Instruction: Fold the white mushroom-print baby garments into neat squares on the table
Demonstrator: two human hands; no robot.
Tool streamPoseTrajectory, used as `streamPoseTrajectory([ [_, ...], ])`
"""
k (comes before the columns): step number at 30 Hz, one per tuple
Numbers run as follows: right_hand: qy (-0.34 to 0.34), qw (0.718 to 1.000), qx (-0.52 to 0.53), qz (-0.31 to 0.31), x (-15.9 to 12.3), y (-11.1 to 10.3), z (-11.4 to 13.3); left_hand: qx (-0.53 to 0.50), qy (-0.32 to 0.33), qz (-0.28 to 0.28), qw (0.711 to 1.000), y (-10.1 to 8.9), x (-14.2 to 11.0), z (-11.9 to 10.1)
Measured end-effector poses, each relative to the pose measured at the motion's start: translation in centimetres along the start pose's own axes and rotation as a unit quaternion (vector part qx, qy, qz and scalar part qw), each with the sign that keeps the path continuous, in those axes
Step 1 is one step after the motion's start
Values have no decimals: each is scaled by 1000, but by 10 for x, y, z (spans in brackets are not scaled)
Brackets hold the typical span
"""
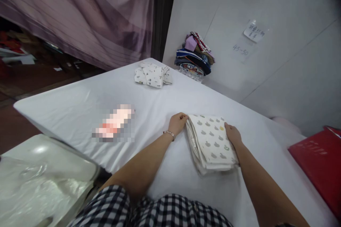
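Observation:
A folded white cloth (211, 143) with grey apple-like prints lies in several layers on the white-covered table (128, 156) before me. My left hand (178, 124) pinches its far left corner between thumb and fingers. At the cloth's right edge, my right hand (233, 134) grips the side, its thumb on top and the other fingers partly hidden. Farther back on the table rests another folded white cloth (150, 75) with small dark prints, apart from both hands.
A blurred pinkish item (114, 122) lies on the table's left part. Stacked folded clothes (193, 56) sit by the wall. A red bag or folder (317, 163) is at right; a white chair (74, 156) with clear plastic stands at lower left. A curtain (106, 14) hangs behind.

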State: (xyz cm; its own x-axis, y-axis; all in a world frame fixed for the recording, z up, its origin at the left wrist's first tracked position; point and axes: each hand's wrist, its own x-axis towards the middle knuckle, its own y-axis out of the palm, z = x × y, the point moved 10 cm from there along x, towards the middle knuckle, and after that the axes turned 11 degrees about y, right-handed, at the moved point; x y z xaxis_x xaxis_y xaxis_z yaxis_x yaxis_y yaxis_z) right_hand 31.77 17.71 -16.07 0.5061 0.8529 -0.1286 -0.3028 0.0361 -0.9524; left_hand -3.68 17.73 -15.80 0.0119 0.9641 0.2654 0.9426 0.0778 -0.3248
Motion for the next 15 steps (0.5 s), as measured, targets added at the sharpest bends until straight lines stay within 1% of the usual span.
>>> streamPoseTrajectory([
  [3, 0, 1000, 0, -2, 1, 0, 0, 5, -12, 10, 1000, 1, -1, 1],
  [6, 2, 1000, -1, -5, 2, 0, -1, 52, 1, 32, 998, -2, -5, -10],
  [8, 4, 1000, -1, -7, 3, 0, -2, 91, 8, 82, 992, 3, -10, -18],
  [11, 5, 1000, -2, -8, 3, 0, -2, 132, 14, 172, 976, 17, -20, -25],
  [13, 5, 1000, -2, -7, 2, 0, -2, 121, 22, 208, 970, 26, -25, -29],
  [15, 5, 1000, -2, -5, 2, 0, -2, 76, 28, 232, 969, 35, -28, -33],
])
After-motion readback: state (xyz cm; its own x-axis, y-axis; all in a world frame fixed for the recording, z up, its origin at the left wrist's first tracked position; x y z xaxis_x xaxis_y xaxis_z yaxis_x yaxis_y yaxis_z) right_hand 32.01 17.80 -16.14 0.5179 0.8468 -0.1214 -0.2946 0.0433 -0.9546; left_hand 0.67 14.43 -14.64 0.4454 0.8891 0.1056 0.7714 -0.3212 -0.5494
